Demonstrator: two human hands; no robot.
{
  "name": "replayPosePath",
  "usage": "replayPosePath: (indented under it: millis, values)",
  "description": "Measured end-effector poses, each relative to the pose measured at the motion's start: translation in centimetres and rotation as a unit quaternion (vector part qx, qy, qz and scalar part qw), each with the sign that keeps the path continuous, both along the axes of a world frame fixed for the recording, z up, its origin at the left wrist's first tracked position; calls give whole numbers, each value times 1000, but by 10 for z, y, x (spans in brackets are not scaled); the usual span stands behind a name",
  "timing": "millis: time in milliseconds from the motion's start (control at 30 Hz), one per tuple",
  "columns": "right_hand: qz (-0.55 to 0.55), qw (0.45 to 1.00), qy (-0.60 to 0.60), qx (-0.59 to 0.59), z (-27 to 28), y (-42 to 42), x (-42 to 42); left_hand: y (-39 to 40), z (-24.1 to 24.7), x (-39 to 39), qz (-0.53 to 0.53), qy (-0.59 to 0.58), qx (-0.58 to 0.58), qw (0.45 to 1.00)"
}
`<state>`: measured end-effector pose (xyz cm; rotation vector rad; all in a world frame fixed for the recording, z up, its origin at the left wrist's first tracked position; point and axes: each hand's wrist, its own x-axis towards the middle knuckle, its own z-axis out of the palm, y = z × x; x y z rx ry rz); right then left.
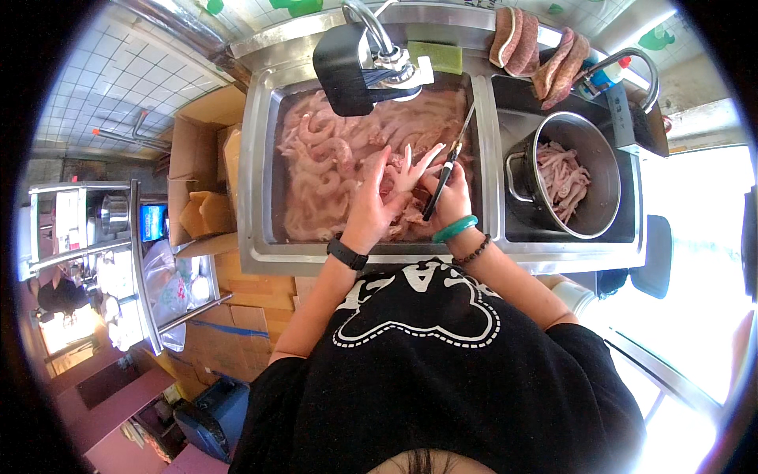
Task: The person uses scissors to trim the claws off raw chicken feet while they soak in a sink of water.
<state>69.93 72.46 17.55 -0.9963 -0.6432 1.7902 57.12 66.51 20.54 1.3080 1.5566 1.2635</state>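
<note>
Over the left sink basin [251, 178], my left hand [372, 204] grips a pale chicken foot [413, 170] with its toes spread upward. My right hand [456, 194] holds a slim knife-like tool [439, 188] by its black handle, the thin metal end pointing up and away. Its fingertips are close to the foot; whether they touch it is hard to see. Below both hands, many pinkish chicken feet [323, 178] lie in cloudy water. A steel pot [604, 172] in the right basin [515, 101] holds more chicken feet [562, 178].
A faucet [379, 35] with a black attachment [340, 71] overhangs the left basin. Behind it lies a green sponge [435, 57]. Brown cloths or gloves [514, 41] hang by a second faucet [648, 71]. At the left stand a cardboard box [198, 172] and a metal rack [139, 266].
</note>
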Motion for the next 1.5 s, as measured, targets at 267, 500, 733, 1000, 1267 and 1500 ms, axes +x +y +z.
replayPosePath:
  millis: [267,500,733,1000,1267,1500]
  values:
    - [29,995,-82,49,2,1,0,0,8,-1,3,164,74,984]
    - [-4,954,-157,256,8,5,0,-12,30,9,99,305,152,935]
    - [-28,981,135,-137,15,0,0,-19,-33,27,2,-161,-23,987]
    - [79,984,35,-154,56,-27,-8,-1,9,5,11,-210,49,976]
    - [275,936,-204,86,42,-13,55,-6,26,-29,45,-427,62,901]
    - [230,795,-393,401,58,0,72,-14,28,-44,26,-476,52,877]
